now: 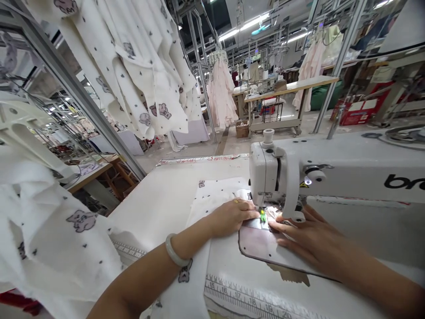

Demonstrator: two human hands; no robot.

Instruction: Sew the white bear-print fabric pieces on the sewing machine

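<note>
A white cotton fabric with small grey bear prints point(215, 195) lies on the sewing table and runs under the presser foot with a green part point(263, 216) of a white Brother sewing machine point(268, 170). My left hand point(230, 217), with a pale bangle point(174, 250) on the wrist, presses the fabric flat just left of the foot. My right hand point(308, 232) rests on the metal machine plate point(257, 241) with fingers spread, its fingertips close to the foot. The needle is hidden by glare and the machine head.
More of the printed fabric point(56, 235) bunches at the left of the table, whose surface carries a printed ruler scale point(252, 297). Printed garments point(133, 75) hang at the upper left. Beyond the machine stand metal poles, pale pink garments, work tables and other machines.
</note>
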